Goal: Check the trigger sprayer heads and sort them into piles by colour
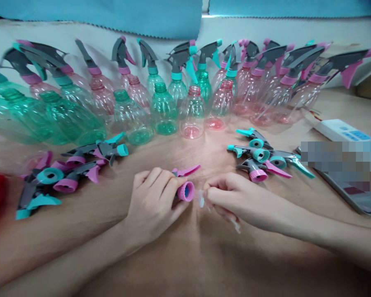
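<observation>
My left hand (pixel 153 194) grips the pink trigger head (pixel 185 189), collar facing three o'clock; my right hand (pixel 231 197) pinches a clear piece (pixel 201 200) there.

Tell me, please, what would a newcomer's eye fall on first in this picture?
Probably the two hands at the centre of the wooden table: the left hand grips a pink spray head, and the right hand pinches a small clear piece beside it. Behind them stands a wide row of green bottles and pink bottles, many already capped, with loose spray heads piled at either side.
</observation>
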`<state>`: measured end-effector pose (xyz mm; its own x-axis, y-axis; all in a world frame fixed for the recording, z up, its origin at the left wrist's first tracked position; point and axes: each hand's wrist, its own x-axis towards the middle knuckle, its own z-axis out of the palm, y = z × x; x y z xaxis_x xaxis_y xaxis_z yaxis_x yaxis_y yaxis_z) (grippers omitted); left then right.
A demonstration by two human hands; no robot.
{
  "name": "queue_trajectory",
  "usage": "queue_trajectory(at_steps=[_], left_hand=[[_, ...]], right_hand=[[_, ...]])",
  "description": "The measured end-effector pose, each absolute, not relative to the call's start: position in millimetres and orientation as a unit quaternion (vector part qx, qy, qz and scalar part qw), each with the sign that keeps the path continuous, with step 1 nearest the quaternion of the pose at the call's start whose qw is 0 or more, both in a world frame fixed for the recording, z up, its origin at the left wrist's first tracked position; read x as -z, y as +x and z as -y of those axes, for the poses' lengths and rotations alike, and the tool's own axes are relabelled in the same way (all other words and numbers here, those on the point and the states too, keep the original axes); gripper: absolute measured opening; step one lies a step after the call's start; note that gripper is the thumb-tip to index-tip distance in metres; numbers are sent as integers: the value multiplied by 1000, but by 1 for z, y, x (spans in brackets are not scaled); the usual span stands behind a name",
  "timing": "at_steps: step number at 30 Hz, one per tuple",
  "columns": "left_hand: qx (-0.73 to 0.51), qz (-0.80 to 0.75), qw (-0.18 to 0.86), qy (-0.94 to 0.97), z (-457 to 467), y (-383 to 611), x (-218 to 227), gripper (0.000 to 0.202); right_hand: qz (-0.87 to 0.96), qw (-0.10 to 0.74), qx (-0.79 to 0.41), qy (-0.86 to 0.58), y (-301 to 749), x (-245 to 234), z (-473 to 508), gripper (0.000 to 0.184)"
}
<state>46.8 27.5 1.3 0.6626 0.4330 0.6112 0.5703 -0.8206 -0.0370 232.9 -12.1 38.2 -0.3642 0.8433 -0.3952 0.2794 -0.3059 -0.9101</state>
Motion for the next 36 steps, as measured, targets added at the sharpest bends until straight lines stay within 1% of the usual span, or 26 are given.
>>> queue_trajectory(at_steps=[6,9,12,15,20,24,26,30,33,36], left_hand=[[315,273,21,-909,-29,43,0,11],[328,255,-24,-909,-28,42,1,11],[340,246,-62,-906,-28,41,1,14],[349,248,-80,-900,-29,42,-1,13],[348,237,-95,-902,-28,41,0,16],[350,234,-105,-901,-29,41,3,20],[347,234,-107,-902,-29,41,4,21],[341,237,-106,-904,-29,42,3,20],[337,236,-101,-906,-28,41,3,23],[339,236,-95,-906,-28,40,3,21]], right_hand=[[561,280,-634,-453,233,-42,16,19],[593,266,-631,-424,232,-38,15,18],[635,243,-601,-421,233,-37,13,21],[690,207,-540,-434,236,-42,10,22],[809,159,-350,-444,241,-53,10,25],[815,122,-316,-471,239,-54,13,28],[808,119,-299,-494,237,-53,14,27],[816,164,-212,-512,239,-52,18,26],[824,223,-139,-503,241,-54,17,17],[856,239,-85,-450,243,-54,15,11]])
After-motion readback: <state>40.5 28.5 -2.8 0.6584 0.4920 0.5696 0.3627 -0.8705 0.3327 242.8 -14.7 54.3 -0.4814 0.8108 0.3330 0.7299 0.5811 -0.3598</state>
